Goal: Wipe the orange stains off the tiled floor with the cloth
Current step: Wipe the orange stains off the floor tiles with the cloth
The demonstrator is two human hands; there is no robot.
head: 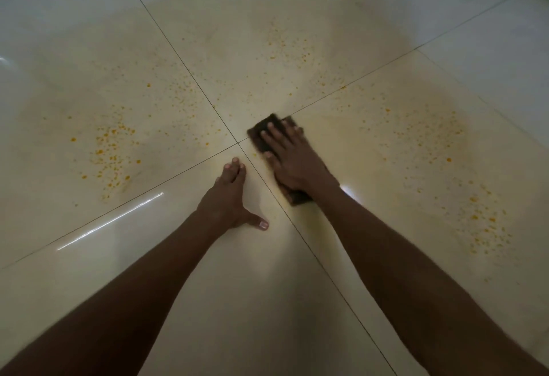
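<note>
I press my right hand point(292, 162) flat, fingers spread, on the dark cloth point(269, 126) where four tiles meet, so it rubs hard. My left hand point(228, 197) lies flat on the floor point(237, 301) to hold me up. Orange stains point(110, 150) wait at nine, twelve and three o'clock.

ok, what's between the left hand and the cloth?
Head view: only bare tile and a dark grout line. The left hand lies flat beside the cloth, which the right hand presses down.
</note>
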